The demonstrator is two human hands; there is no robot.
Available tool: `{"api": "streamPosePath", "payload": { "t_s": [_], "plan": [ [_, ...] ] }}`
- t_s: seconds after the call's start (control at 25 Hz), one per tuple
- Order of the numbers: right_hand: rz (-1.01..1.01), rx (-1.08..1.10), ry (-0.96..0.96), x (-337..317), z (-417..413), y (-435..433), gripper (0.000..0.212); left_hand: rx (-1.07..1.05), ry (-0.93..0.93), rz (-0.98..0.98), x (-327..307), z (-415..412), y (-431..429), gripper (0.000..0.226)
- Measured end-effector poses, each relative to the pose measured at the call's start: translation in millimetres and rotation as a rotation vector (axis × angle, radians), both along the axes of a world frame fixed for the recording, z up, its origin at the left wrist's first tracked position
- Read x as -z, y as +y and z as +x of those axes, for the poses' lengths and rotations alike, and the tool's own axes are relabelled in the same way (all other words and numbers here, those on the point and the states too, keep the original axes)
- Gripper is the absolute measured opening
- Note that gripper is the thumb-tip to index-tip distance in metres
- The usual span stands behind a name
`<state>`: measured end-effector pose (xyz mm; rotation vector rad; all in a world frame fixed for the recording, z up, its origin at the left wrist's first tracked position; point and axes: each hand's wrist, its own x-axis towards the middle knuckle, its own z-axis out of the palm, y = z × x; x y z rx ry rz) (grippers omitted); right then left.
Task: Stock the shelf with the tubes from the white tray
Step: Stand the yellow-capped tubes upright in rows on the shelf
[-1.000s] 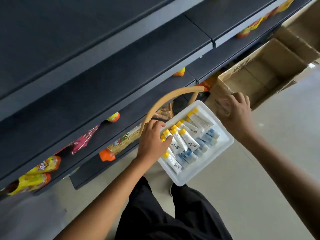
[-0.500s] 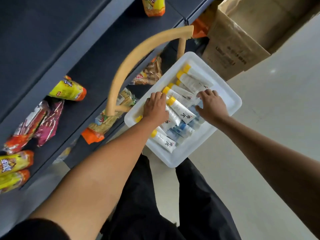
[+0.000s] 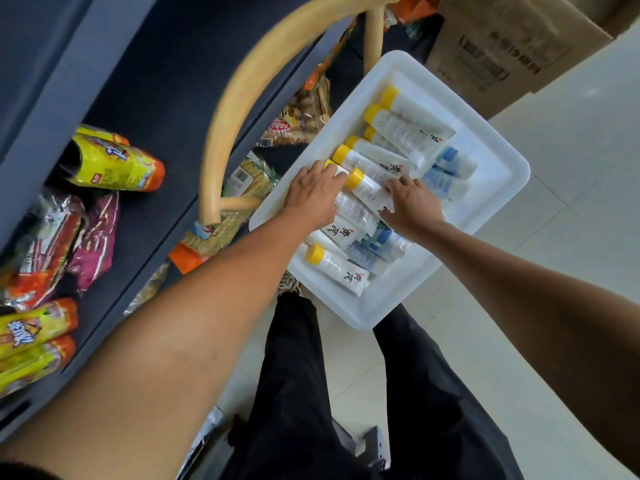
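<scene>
Below, the dark shelf (image 3: 166,109) carries snack packets (image 3: 114,164). The white tray (image 3: 498,157) beside its front edge holds the tubes (image 3: 408,133) (yellow caps toward the shelf). The left hand (image 3: 313,195) curls over one tube (image 3: 337,169) near the tray's shelf-side edge. The right hand (image 3: 412,206) rests on another (image 3: 367,188) mid-tray, grip unclear.

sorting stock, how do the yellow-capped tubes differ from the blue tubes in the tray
The yellow-capped tubes have white bodies with dark characters; the blue tubes are blue and white. Yellow-capped tubes lie on top, blue tubes partly beneath them. Left hand and right hand touch yellow-capped tubes, not visibly blue tubes. Both kinds lie in the white tray.
</scene>
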<state>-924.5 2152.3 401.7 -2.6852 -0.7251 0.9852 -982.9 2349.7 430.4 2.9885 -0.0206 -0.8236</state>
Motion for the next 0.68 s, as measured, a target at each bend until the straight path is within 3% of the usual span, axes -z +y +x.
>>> {"api": "streamPosePath", "payload": {
  "t_s": [0.2,0.32,0.44,0.68],
  "plan": [
    [0.027,0.018,-0.011,-6,2,2,0.043,0.011,0.017,-0.113,-25,-20,0,0.059],
    [0.046,0.019,-0.011,-6,5,12,0.045,-0.116,-0.043,-0.180,-54,-51,12,0.045],
    [0.055,0.071,-0.006,-6,6,28,0.047,-0.368,-0.112,-0.246,-77,-101,28,0.033],
    [-0.003,-0.027,-0.087,-15,9,49,0.044,-0.974,-0.241,-0.548,-114,-161,28,0.034]
  ]
}}
